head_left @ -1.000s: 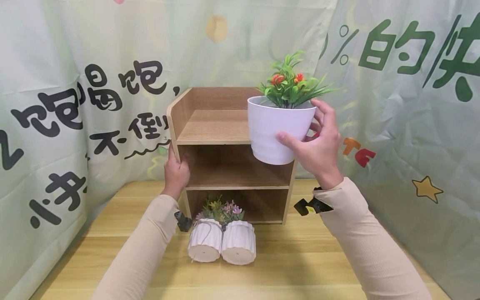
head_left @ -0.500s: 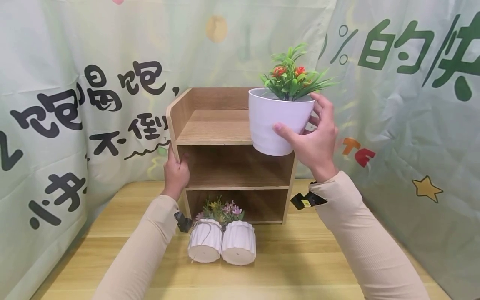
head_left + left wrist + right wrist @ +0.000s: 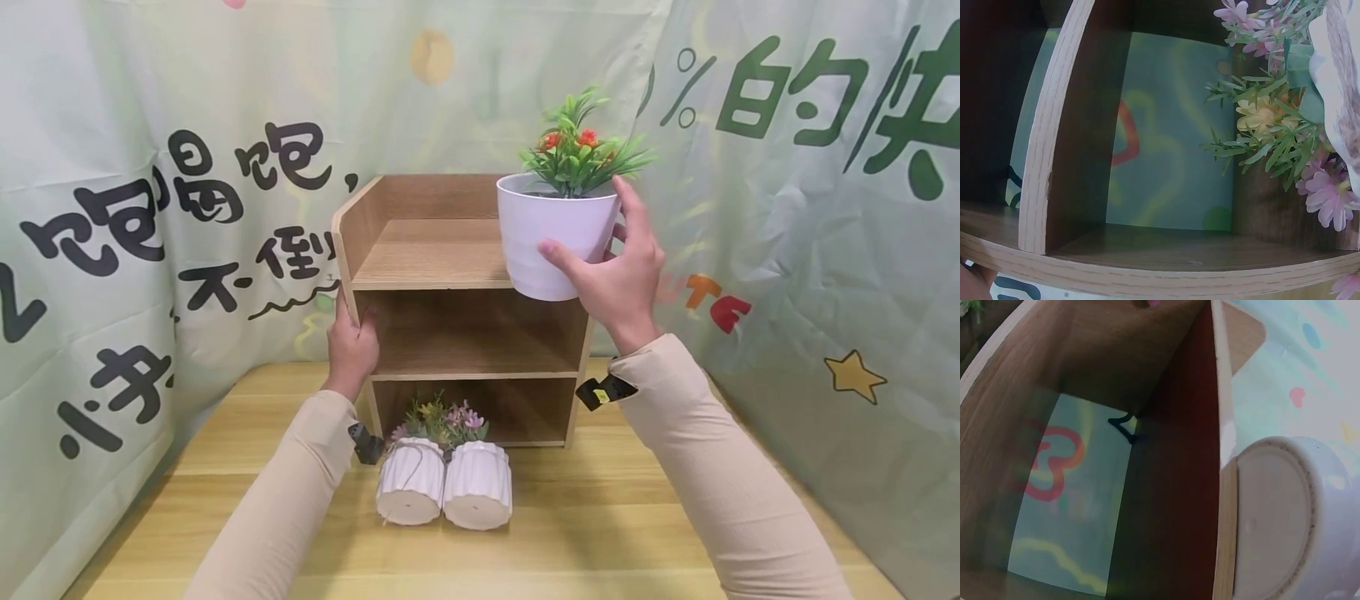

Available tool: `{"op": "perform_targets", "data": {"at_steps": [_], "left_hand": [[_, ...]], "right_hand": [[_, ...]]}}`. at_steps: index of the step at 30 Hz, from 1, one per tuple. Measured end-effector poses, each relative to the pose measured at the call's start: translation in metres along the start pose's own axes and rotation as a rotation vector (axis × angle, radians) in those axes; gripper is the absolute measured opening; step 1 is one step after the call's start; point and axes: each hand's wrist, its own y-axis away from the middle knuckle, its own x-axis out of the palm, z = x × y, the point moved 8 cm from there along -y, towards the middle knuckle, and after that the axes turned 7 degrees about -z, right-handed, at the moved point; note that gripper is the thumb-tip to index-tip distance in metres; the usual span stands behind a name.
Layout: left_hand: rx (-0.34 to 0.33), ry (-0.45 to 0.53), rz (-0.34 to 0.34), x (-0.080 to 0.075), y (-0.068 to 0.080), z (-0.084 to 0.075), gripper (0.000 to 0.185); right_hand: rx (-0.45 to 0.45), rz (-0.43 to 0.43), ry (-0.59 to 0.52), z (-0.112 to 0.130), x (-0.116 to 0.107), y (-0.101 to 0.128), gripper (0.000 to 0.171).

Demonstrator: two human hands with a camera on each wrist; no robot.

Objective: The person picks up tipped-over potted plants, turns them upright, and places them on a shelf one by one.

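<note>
Gripped in my right hand (image 3: 628, 271) is a white flowerpot (image 3: 551, 237) with an artificial green plant and red flowers (image 3: 573, 154). My thumb lies on the pot's front and a finger reaches its rim. The pot is raised at the right of the wooden shelf's (image 3: 427, 254) top tier, overlapping its front edge. From the right wrist view, the pot's underside (image 3: 1275, 519) shows right beside the shelf board's edge. My left hand (image 3: 354, 346) holds the shelf's left side panel, thumb inside the front edge, other fingers mostly hidden behind the panel.
Two small white fluted pots (image 3: 477, 487) with pink and yellow flowers (image 3: 442, 421) lie on their sides on the wooden table (image 3: 600, 533), bases facing me, before the lowest compartment. A printed curtain (image 3: 825, 250) hangs behind and along both sides.
My right hand has raised the flowerpot and brought it slightly left, in over the top tier's front edge. The left hand and the shelf stay in place.
</note>
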Motion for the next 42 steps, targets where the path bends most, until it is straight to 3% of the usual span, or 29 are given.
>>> {"op": "perform_targets", "data": {"at_steps": [18,26,42], "left_hand": [[0.003,-0.004,-0.007,0.002,-0.002,0.001,0.061],[0.000,0.003,-0.007,0.002,-0.001,0.001,0.061],[0.010,0.007,-0.016,0.000,-0.001,0.000,0.060]], "right_hand": [[-0.097,-0.109,0.069,0.004,0.009,0.003,0.095],[-0.131,-0.109,0.128,0.004,0.017,0.006,0.094],[-0.250,-0.174,0.151,0.002,0.036,0.016,0.062]]}}
